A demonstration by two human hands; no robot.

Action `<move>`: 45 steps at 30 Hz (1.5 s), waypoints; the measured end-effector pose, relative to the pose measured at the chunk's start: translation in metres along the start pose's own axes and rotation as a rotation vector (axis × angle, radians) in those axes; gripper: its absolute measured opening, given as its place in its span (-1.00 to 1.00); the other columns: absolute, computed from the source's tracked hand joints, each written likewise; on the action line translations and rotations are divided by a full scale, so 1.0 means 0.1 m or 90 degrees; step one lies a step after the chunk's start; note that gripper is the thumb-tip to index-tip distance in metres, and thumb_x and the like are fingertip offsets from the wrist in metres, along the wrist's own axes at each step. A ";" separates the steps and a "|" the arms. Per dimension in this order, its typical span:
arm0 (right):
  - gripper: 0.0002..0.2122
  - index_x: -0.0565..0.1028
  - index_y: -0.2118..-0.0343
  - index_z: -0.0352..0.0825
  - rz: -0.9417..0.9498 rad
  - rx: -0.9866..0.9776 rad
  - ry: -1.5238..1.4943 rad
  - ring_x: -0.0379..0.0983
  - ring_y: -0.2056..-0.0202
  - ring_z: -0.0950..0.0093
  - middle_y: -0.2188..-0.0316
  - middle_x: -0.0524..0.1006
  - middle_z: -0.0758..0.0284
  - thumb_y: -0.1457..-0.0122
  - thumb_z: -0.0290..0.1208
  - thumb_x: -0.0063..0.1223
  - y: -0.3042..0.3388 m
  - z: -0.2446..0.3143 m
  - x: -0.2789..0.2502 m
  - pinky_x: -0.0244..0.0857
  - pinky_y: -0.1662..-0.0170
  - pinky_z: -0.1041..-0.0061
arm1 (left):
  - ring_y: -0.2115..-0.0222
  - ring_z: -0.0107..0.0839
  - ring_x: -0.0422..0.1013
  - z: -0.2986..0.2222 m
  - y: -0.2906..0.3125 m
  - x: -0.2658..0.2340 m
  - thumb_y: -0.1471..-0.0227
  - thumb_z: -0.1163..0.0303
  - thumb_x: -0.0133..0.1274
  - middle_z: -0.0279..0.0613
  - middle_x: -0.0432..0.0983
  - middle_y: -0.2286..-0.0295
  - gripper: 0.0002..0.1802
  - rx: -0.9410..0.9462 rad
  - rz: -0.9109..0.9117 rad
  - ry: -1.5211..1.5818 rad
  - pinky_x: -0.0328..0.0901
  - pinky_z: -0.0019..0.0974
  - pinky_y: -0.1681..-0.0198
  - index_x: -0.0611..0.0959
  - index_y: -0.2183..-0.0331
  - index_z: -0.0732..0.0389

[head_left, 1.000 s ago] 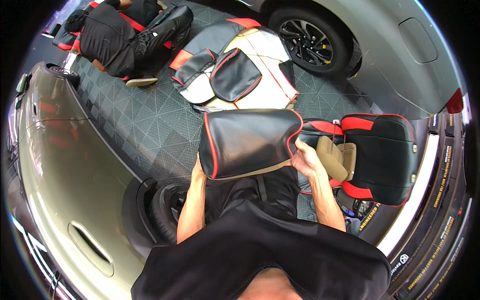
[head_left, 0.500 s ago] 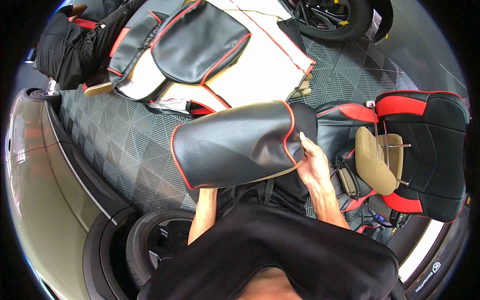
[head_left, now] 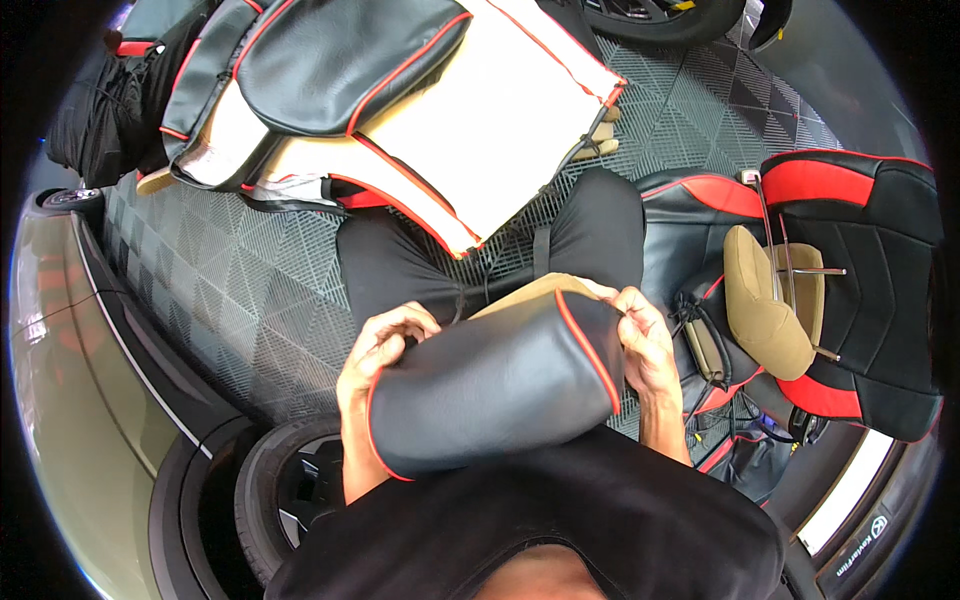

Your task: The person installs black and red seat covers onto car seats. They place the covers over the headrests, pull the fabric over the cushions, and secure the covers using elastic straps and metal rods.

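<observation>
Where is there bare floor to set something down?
Tiled floor lies bare between the olive car and your left leg; another patch, between the tyre and the black-red seat. It's crowded beside your right hand: that seat, a beige headrest.

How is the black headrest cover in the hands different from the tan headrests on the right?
The black headrest cover has red piping; the tan headrests are plain tan. Metal rods stick out of the tan headrests, but none show on the cover. The left hand and right hand hold the cover; no hand touches the tan headrests. Both show tan: a tan strip peeks from the cover.
</observation>
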State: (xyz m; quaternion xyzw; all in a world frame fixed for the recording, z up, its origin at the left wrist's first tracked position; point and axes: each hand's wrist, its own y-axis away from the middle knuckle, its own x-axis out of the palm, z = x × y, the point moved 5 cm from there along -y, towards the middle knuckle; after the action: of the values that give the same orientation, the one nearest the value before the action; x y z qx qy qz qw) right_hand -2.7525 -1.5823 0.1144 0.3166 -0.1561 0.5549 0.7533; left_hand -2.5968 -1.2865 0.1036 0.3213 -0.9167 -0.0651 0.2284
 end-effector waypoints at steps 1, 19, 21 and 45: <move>-0.75 0.43 0.26 -0.26 0.017 -0.004 0.014 0.32 -0.31 0.15 -0.32 0.38 -0.08 -0.27 -0.28 0.31 0.04 0.00 0.02 0.09 -0.37 0.19 | 0.12 -0.31 0.46 -0.09 -0.03 -0.01 -0.11 -0.16 0.27 -0.16 0.56 0.17 -0.31 0.043 0.022 -0.030 0.30 -0.31 0.08 0.71 0.12 0.37; -0.60 0.39 0.43 -0.29 0.190 -0.005 0.367 0.23 -0.40 0.13 -0.43 0.21 -0.12 0.03 -0.36 0.57 0.36 0.02 0.59 0.04 -0.41 0.11 | 0.32 -0.28 0.33 -0.39 -0.34 0.57 0.09 0.14 0.49 -0.26 0.40 0.40 -0.49 -0.070 0.497 -0.466 0.27 -0.16 0.13 0.58 0.31 0.29; -0.60 0.39 0.43 -0.28 0.149 0.001 0.305 0.24 -0.39 0.14 -0.43 0.22 -0.10 0.02 -0.33 0.57 0.34 -0.02 0.55 -0.01 -0.43 0.14 | 0.16 -0.34 0.30 -0.36 -0.44 0.56 -0.04 0.20 0.43 -0.27 0.39 0.29 -0.60 -0.114 0.455 -0.297 0.24 -0.22 0.06 0.59 0.34 0.27; -0.74 0.45 0.39 -0.34 0.111 0.175 -0.009 0.49 -0.10 0.40 -0.16 0.51 -0.19 -0.10 -0.55 0.44 -0.14 -0.31 0.45 0.35 -0.13 0.47 | 0.30 -0.61 0.45 -0.20 -0.59 0.40 -0.35 0.37 0.12 -0.33 0.60 0.38 -0.76 -0.156 0.103 -0.309 0.39 -0.40 0.17 0.65 0.25 0.39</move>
State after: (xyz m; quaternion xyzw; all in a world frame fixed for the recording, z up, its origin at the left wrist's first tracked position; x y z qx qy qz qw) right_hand -2.7279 -1.5318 0.1137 0.4056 -0.1106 0.6324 0.6506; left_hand -2.5818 -1.3571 0.1207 0.1918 -0.9526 -0.2320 0.0435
